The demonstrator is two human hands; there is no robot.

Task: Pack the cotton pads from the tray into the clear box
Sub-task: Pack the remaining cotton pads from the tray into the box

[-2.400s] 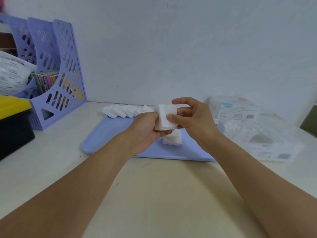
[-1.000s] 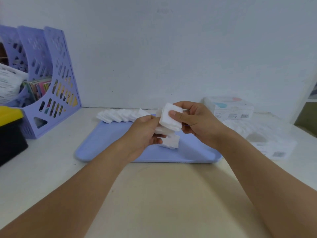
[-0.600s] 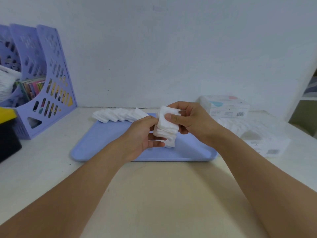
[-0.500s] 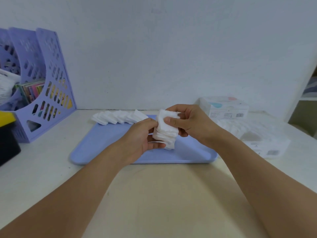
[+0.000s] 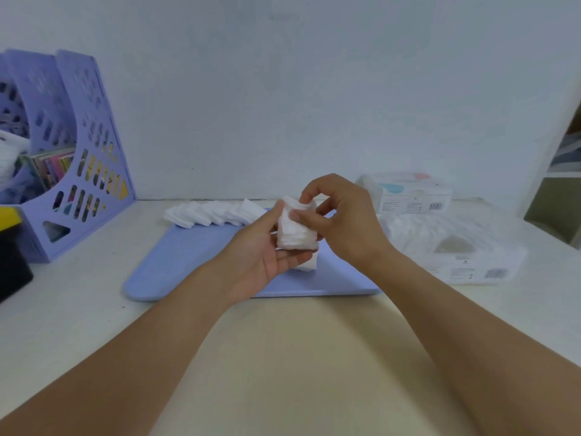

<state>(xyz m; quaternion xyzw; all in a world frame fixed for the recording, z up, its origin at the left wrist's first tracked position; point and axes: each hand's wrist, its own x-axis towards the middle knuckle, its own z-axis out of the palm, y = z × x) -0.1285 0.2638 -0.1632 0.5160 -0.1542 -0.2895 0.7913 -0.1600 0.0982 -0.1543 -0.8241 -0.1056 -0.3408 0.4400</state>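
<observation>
Pale surface and bare wall frame your work, with the blue tray lying across the middle. Since a moment ago you have squared the stack you were building: half a second back your thumbs were pressing its faces together, and now your left hand has turned palm up and cups the stack from below and from nine o'clock, while your right hand has lifted to its top edge. The stack also looks thicker than it did two seconds ago, when you held only a few pads.

That suggests the gathering step is about done for this batch, and the carry to the box, at three o'clock off the tray's right edge, is probably next. The box seems to hold pads already, though its clear walls make that hard to read.

Your left fingers are loosely curled under the stack, thumb up along its side, gripping it. Your right fingers are bent and nip the stack's upper corner against the thumb, pressed on its near face; the others curl behind it.

More pads wait. A small pile sits on the tray just below your hands, and a fanned row lies at eleven o'clock across the tray's far edge.
</observation>
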